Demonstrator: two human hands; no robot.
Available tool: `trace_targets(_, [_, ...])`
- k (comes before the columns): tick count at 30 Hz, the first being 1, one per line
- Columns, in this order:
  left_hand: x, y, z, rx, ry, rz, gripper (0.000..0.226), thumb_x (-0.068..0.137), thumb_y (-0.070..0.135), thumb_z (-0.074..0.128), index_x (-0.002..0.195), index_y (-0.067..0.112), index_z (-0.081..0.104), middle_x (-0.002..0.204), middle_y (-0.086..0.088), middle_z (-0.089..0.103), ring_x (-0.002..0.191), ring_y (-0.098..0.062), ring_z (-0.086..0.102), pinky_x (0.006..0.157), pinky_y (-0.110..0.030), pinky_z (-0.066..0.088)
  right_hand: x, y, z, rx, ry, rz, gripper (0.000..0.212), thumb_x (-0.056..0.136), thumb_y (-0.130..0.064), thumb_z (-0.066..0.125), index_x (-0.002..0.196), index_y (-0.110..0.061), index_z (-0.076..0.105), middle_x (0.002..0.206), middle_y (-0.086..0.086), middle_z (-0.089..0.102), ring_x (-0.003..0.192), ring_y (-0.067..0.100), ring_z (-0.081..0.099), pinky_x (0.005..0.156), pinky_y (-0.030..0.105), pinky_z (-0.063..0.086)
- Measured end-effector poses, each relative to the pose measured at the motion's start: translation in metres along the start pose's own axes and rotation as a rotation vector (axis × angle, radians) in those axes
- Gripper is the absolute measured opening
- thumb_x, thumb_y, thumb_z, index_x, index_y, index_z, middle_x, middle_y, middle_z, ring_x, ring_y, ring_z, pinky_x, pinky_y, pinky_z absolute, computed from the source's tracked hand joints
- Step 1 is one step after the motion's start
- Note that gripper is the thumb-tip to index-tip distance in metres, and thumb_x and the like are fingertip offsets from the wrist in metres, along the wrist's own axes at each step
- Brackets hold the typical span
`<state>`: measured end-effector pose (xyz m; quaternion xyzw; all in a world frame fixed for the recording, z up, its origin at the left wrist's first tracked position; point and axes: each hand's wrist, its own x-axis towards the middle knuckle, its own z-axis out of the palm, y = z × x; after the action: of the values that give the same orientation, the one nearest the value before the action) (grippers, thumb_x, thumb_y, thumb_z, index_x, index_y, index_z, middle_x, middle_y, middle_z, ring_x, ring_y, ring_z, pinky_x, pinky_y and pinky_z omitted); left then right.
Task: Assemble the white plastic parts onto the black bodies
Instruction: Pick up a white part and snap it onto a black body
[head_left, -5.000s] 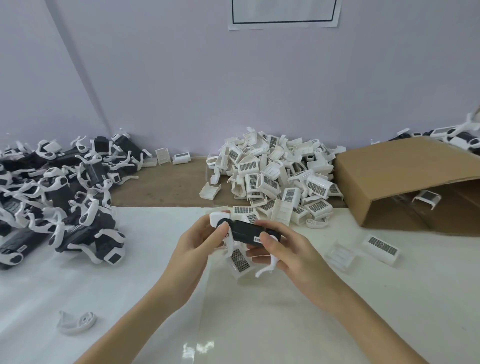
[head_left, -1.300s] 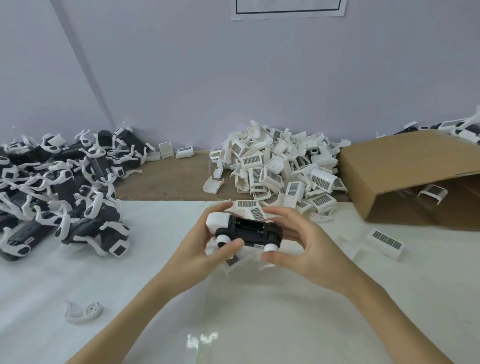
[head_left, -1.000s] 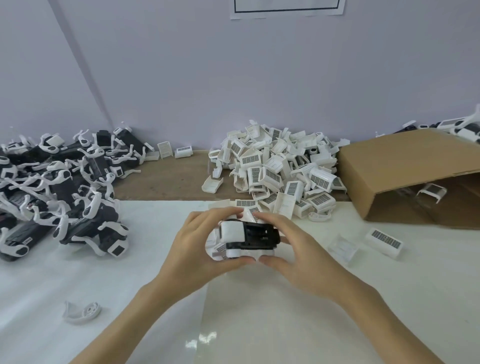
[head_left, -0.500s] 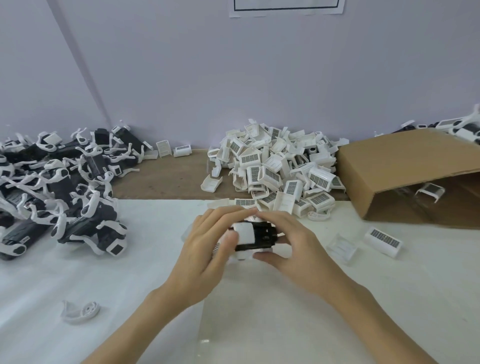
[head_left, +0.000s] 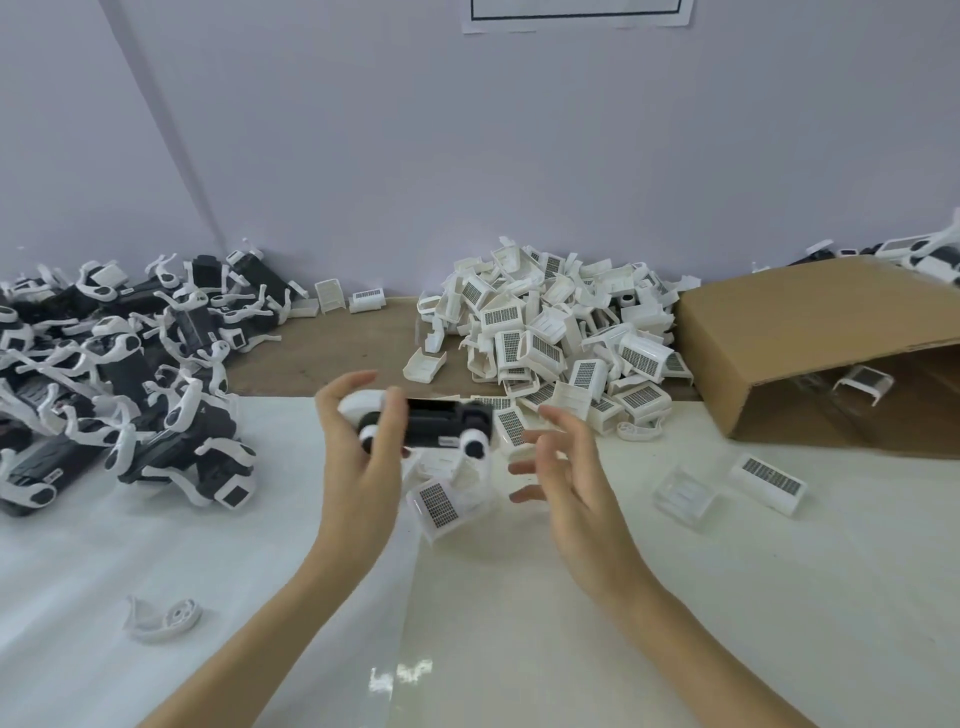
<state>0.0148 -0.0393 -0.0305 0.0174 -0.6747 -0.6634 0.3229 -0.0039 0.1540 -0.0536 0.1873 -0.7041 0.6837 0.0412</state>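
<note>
My left hand grips a black body by its left end and holds it level above the white mat. White legs and a white grille part hang below the body. Just to the right of the body, my right hand is off it, fingers spread and loosely bent, holding nothing. A big pile of loose white grille parts lies behind the hands. At the left sits a heap of black bodies with white parts fitted.
A tipped cardboard box lies at the right with a white part inside. Two loose parts, one white and one clear, lie right of my hands. A small white bracket sits on the mat at the lower left.
Half a second ago both hands were clasped around the body. Now my right hand has let go and moved right, and my left hand has lifted the body, showing its length.
</note>
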Motion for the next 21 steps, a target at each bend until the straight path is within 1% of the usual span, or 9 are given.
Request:
trace_targets(3, [0.011,-0.005,-0.009,-0.026,0.206,-0.043,0.018,0.112,0.032,0.053,0.127,0.026,0.047,0.094,0.004,0.069,0.074,-0.005,0.066,0.064,-0.016,0.051,-0.008,0.006,0.006,-0.366,-0.170,-0.117,0.044,0.105,-0.027,0.061,0.141,-0.043,0.042,0.144,-0.013,0.047,0.134,0.003,0.048,0.106,0.026,0.047])
trace_targets(5, [0.017,-0.008,-0.013,-0.040,0.264,-0.052,0.016,0.112,0.034,0.052,0.124,0.025,0.047,0.086,0.013,0.070,0.070,-0.004,0.066,0.063,-0.015,0.050,-0.011,0.008,0.012,-0.630,-0.371,-0.238,0.053,0.102,-0.033,0.064,0.147,-0.051,0.041,0.162,-0.014,0.028,0.151,0.000,0.025,0.119,0.018,0.027])
trace_targets(6, [0.019,-0.010,-0.014,-0.047,0.276,-0.063,0.016,0.112,0.035,0.052,0.123,0.025,0.047,0.083,0.015,0.071,0.070,-0.005,0.066,0.062,-0.015,0.050,-0.012,0.008,0.015,-0.720,-0.430,-0.292,0.053,0.102,-0.035,0.064,0.147,-0.053,0.043,0.166,-0.014,0.023,0.154,0.001,0.018,0.121,0.018,0.022])
trace_targets(8, [0.020,-0.010,-0.015,-0.058,0.272,-0.092,0.013,0.112,0.036,0.052,0.119,0.026,0.048,0.082,0.016,0.070,0.069,-0.007,0.065,0.061,-0.014,0.049,-0.011,0.007,0.019,-0.798,-0.432,-0.357,0.041,0.102,-0.033,0.064,0.141,-0.044,0.055,0.161,-0.009,0.035,0.151,0.006,0.026,0.121,0.024,0.027])
trace_targets(10, [0.018,-0.010,-0.014,-0.046,0.242,-0.105,0.008,0.111,0.034,0.053,0.115,0.029,0.049,0.078,0.021,0.069,0.067,-0.002,0.064,0.060,-0.012,0.048,-0.008,0.004,0.016,-0.792,-0.357,-0.330,0.029,0.100,-0.028,0.066,0.129,-0.031,0.062,0.143,-0.009,0.049,0.137,0.008,0.042,0.111,0.022,0.037])
trace_targets(13, [0.011,-0.010,-0.012,-0.026,0.182,-0.105,0.006,0.111,0.036,0.053,0.113,0.031,0.050,0.077,0.024,0.068,0.068,-0.002,0.063,0.062,-0.012,0.049,-0.001,0.004,0.000,-0.733,-0.233,-0.218,0.027,0.100,-0.021,0.066,0.126,-0.026,0.061,0.126,-0.010,0.059,0.117,0.005,0.055,0.102,0.018,0.042])
trace_targets(17, [0.003,-0.007,-0.009,-0.018,0.128,-0.105,0.004,0.111,0.034,0.054,0.113,0.032,0.053,0.079,0.023,0.068,0.071,-0.001,0.062,0.066,-0.015,0.049,0.014,0.004,-0.028,-0.390,-0.011,0.007,0.024,0.103,-0.017,0.063,0.125,-0.028,0.060,0.119,-0.013,0.070,0.105,0.000,0.067,0.090,0.018,0.052])
trace_targets(19, [-0.001,-0.007,-0.006,-0.012,0.089,-0.111,0.005,0.111,0.032,0.055,0.115,0.030,0.053,0.081,0.020,0.069,0.072,-0.004,0.064,0.065,-0.015,0.050,0.022,0.005,-0.037,-0.229,0.067,0.107,0.021,0.105,-0.015,0.060,0.124,-0.023,0.062,0.116,-0.004,0.074,0.102,0.009,0.071,0.090,0.028,0.057])
trace_targets(21, [-0.005,-0.006,-0.003,-0.003,0.033,-0.118,0.007,0.111,0.031,0.055,0.116,0.027,0.053,0.085,0.007,0.071,0.074,-0.010,0.064,0.063,-0.014,0.049,0.025,0.007,-0.043,-0.089,0.110,0.169,0.018,0.107,-0.014,0.057,0.122,-0.021,0.064,0.110,0.004,0.077,0.099,0.018,0.073,0.089,0.031,0.059])
